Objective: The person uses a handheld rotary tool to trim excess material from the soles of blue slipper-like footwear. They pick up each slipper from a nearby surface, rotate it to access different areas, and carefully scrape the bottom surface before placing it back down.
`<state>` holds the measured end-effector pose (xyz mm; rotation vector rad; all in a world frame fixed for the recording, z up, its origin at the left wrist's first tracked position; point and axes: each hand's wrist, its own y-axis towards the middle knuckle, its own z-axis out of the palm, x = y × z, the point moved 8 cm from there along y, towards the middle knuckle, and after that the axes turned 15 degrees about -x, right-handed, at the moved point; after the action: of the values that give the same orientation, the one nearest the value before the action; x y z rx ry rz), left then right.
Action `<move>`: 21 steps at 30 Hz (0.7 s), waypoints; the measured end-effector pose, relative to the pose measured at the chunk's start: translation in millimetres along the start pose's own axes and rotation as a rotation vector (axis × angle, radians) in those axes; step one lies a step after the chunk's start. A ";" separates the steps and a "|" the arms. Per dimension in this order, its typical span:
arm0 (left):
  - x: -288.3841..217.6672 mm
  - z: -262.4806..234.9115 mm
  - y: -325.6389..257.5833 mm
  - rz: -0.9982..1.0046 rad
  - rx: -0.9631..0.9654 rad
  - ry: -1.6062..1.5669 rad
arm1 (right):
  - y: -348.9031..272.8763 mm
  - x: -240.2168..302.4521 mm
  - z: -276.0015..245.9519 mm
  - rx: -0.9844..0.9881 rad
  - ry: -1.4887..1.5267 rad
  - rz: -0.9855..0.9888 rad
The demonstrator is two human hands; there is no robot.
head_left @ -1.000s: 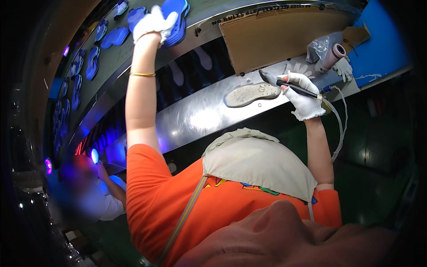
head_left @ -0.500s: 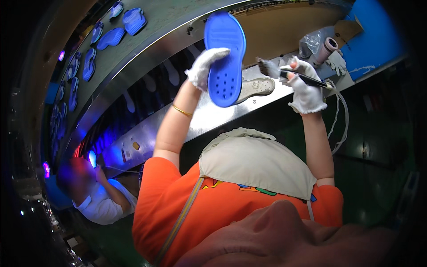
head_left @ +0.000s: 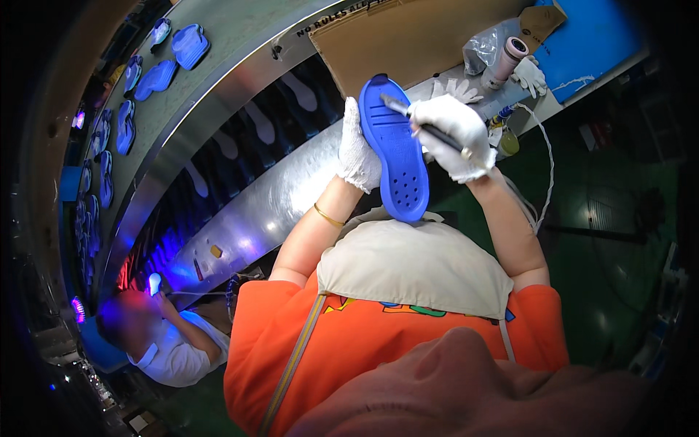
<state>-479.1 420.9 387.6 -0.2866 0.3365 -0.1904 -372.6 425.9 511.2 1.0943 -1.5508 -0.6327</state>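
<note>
Centrally, toward one o'clock, hangs a blue sole (head_left: 397, 149), likely light and bendy, best held by its rim; left hand (head_left: 358, 151) grips its nine-o'clock edge, fingers mostly hidden; right hand (head_left: 457, 137) pinches a brush (head_left: 441, 138).

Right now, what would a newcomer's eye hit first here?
Mid-picture, the bright blue shoe sole in the gloved left hand, the right hand holding a brush at its upper end. Then the orange shirt, lower middle, and blue footwear parts on the surface at upper left.
</note>
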 end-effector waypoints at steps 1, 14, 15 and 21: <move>-7.2 -4.5 3.1 0.091 -0.088 -0.008 | -5.5 4.5 6.8 0.077 0.015 -0.014; 17.2 2.0 -6.8 0.338 -0.085 0.059 | -26.6 -35.1 -2.3 -0.389 0.298 0.511; 16.1 -3.0 -3.7 0.353 -0.106 0.107 | -30.0 -33.1 4.0 -0.364 0.286 0.486; 8.6 -20.0 -2.4 0.325 -0.142 0.027 | -45.6 -35.3 5.0 -0.308 0.506 0.708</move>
<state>-478.5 411.8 367.8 -0.3647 0.4189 0.1498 -363.4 436.7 455.1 0.3726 -1.2215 -0.0823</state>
